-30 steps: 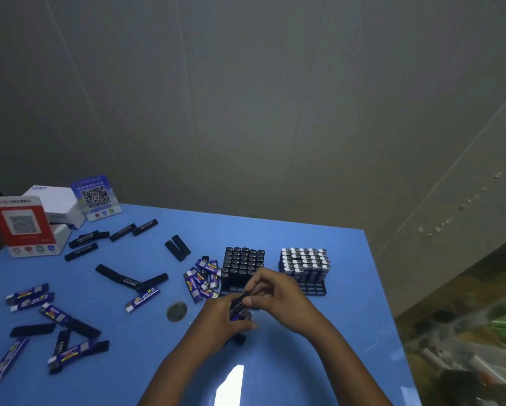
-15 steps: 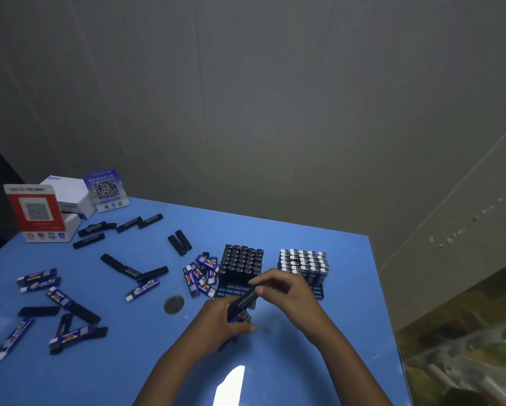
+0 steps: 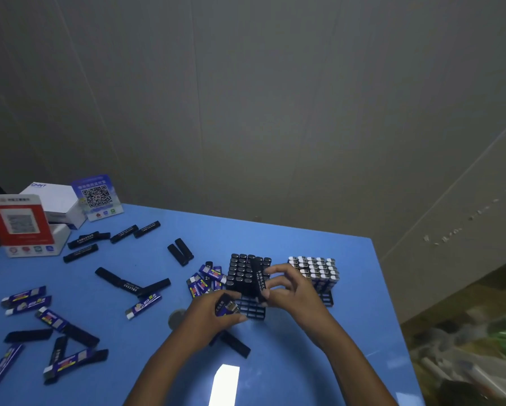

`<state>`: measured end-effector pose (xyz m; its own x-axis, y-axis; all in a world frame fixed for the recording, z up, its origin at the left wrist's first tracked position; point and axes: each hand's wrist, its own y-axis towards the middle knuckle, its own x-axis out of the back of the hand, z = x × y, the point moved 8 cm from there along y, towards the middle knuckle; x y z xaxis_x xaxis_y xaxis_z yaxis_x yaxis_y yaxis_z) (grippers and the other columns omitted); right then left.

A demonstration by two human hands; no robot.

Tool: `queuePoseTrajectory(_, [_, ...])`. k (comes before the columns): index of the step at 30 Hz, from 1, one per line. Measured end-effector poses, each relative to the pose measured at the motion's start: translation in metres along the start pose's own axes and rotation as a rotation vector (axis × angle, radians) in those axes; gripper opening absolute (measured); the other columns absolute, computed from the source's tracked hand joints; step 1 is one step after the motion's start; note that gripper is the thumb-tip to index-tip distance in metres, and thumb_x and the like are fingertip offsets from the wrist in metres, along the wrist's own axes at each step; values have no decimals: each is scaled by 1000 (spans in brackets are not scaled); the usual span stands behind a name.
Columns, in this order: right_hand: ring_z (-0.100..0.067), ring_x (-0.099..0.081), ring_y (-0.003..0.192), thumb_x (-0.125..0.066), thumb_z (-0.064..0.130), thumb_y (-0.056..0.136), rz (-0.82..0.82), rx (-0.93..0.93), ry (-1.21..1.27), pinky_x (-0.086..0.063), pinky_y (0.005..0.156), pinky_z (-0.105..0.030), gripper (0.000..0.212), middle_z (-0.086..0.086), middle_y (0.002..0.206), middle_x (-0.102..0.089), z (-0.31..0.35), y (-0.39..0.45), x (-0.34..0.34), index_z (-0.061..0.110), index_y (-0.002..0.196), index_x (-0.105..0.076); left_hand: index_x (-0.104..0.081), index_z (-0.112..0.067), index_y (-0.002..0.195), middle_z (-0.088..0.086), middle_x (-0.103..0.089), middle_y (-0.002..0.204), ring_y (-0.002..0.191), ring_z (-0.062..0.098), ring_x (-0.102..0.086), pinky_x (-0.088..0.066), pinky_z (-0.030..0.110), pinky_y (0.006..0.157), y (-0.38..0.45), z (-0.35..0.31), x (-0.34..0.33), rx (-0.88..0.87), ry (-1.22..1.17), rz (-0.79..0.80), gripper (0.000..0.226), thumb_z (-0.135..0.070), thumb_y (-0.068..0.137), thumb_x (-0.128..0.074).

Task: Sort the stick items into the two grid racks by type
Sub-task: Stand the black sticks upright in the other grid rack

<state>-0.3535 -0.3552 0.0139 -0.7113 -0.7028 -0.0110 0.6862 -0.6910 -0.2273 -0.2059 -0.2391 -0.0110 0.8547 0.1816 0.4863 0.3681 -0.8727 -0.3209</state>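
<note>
Raised over black rack (image 3: 247, 276), black stick (image 3: 259, 284) in right grip (image 3: 287, 288), left grip (image 3: 213, 315) clutching sticks (image 3: 226, 306)

A black stick (image 3: 259, 278) with white lettering stands nearly upright over the black grid rack (image 3: 247, 281), pinched by the right hand (image 3: 289, 288). That rack is packed with black sticks at the back, its front cells bare. Just to its right, the second rack (image 3: 316, 273) holds white-capped blue sticks. The left hand (image 3: 213, 317) grips a blue stick (image 3: 226, 307). More black and blue sticks (image 3: 143, 304) lie scattered flat across the blue bench (image 3: 304, 361).
</note>
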Motion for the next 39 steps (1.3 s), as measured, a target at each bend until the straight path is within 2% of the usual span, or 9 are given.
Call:
queuePoseTrajectory(3, [-25, -69, 87, -71, 2, 88, 37, 58, -70, -55, 94, -48, 54, -6, 96, -61, 5, 4, -13, 34, 130, -56, -67, -41, 108, -21, -69, 107, 92, -13, -62, -53, 20, 88, 5, 15, 9, 15, 0, -5, 47, -51, 66, -85])
queuePoseTrajectory(5, [-16, -64, 82, -68, 1, 90, 44, 110, -159, -54, 92, -38, 66, -4, 97, -57, 11, 4, -20, 42, 138, -49, -66, -50, 104, -28, -69, 101, 91, -6, -65, -55, 36, 90, 9, 25, 14, 33, 23, -12, 58, -72, 52, -78])
queuePoseTrajectory(8, [-14, -58, 78, -66, 0, 91, 52, 171, -249, -53, 86, -34, 69, -4, 95, -53, 17, 7, -28, 44, 141, -47, -65, -54, 102, -31, -68, 94, 82, -1, -68, -56, 40, 87, 13, 31, 20, 25, 7, -18, 63, -79, 44, -71])
queuePoseTrajectory(11, [-16, -58, 77, -66, -3, 89, 39, 185, -291, -54, 80, -34, 65, -6, 94, -54, 17, 10, -33, 41, 135, -53, -66, -51, 103, -30, -68, 92, 81, -2, -68, -56, 39, 86, 14, 28, 24, 10, -17, -7, 60, -74, 48, -73])
queuePoseTrajectory(16, [-14, -63, 74, -70, 4, 88, -70, 225, -404, -52, 71, -23, 40, -2, 90, -58, 16, 18, -31, 34, 113, -62, -68, -36, 110, -19, -71, 96, 79, -4, -67, -56, 28, 85, 16, 26, 27, -14, -35, -4, 45, -43, 69, -85])
queuePoseTrajectory(22, [-10, -61, 78, -76, 18, 87, -163, 268, -548, -49, 68, -16, 15, 9, 81, -64, 10, 27, -30, 28, 92, -65, -68, -35, 110, -12, -73, 94, 77, 0, -69, -56, 23, 81, 17, 36, 30, -14, -70, -3, 44, -39, 70, -86])
queuePoseTrajectory(26, [-6, -53, 63, -73, 19, 89, -128, 204, -631, -42, 59, -19, 13, -1, 71, -61, -6, 37, -30, 28, 92, -64, -69, -35, 111, -11, -73, 96, 80, 0, -69, -56, 24, 82, 19, 46, 33, 3, -83, -12, 46, -41, 69, -86])
queuePoseTrajectory(30, [-4, -54, 62, -71, 16, 87, -89, 155, -712, -44, 59, -16, 13, 1, 71, -62, -18, 45, -33, 25, 90, -61, -70, -35, 109, -14, -73, 97, 84, -2, -68, -56, 23, 84, 21, 51, 33, 12, -88, -21, 44, -41, 68, -86])
queuePoseTrajectory(39, [-13, -50, 89, -62, 11, 88, -64, 281, -1050, -43, 73, -29, 18, 7, 96, -56, -19, 57, -45, 21, 102, -56, -70, -35, 109, -16, -71, 101, 88, -7, -65, -51, 12, 80, 26, 54, 33, 3, -87, -38, 42, -39, 70, -86])
